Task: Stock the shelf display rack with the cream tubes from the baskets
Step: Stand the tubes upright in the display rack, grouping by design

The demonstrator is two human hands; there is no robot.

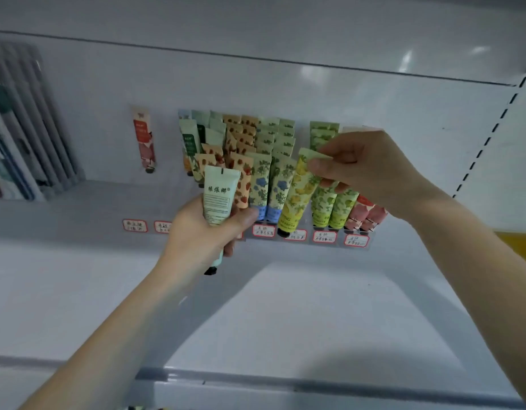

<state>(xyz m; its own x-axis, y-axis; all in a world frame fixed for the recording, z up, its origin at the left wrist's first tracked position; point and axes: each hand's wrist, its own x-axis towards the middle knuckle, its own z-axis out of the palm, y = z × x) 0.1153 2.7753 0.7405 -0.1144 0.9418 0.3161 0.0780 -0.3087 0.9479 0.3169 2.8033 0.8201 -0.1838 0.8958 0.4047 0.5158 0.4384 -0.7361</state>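
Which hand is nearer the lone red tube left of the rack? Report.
Left. The left hand, gripping a pale green tube, is below and right of the red tube; the right hand is farther right, pinching a yellow tube.

Both arms reach forward; the left hand (202, 232) grips a pale tube (218, 193), the right hand (368, 170) pinches a yellow tube (300, 193) by its top edge.

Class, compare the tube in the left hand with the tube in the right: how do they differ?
The mint tube is plain with text; the yellow tube is patterned. The left hand wraps the mint tube's body; the right hand pinches the yellow tube's crimped top. Both point black caps down.
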